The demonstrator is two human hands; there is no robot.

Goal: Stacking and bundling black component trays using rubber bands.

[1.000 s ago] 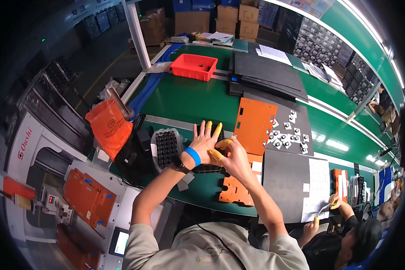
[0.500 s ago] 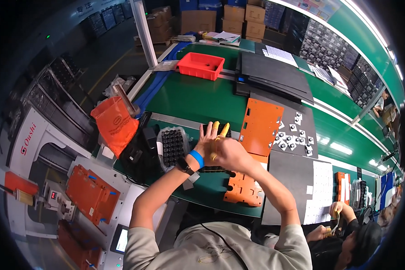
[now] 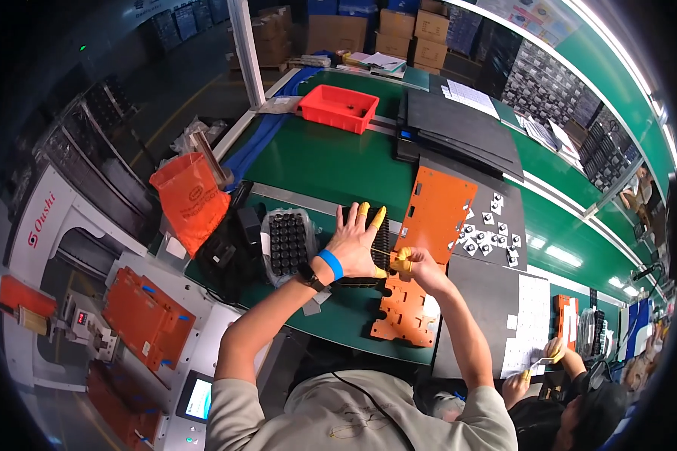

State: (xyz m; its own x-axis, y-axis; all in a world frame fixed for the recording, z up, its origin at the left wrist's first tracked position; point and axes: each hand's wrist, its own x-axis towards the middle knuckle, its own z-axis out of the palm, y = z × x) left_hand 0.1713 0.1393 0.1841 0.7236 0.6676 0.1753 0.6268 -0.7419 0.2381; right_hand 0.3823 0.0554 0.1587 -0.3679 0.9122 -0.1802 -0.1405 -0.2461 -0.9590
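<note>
My left hand (image 3: 351, 244) lies spread over a black tray with rows of small cells (image 3: 382, 234), covering much of it. Yellow finger covers sit on some of its fingertips, and a blue band and a dark watch are at the wrist. Just to its right, my right hand (image 3: 417, 267) has its thumb and fingers pinched together, also in yellow covers. What it holds, if anything, is too small to make out. Below the right hand is an orange plate with cutouts (image 3: 405, 316). A longer flat orange plate (image 3: 438, 214) lies beyond it.
Left of my left hand sits a clear tray of black round parts (image 3: 287, 244). Small black parts on white squares (image 3: 493, 237) lie on a dark sheet at right. A red bin (image 3: 338, 109) stands farther back. A white machine (image 3: 68, 199) is at left; a co-worker's hands (image 3: 553, 351) are at lower right.
My right hand has moved from above my left hand to its right side, near the orange plates. The left hand stays spread on the black tray. The view has shifted slightly.
</note>
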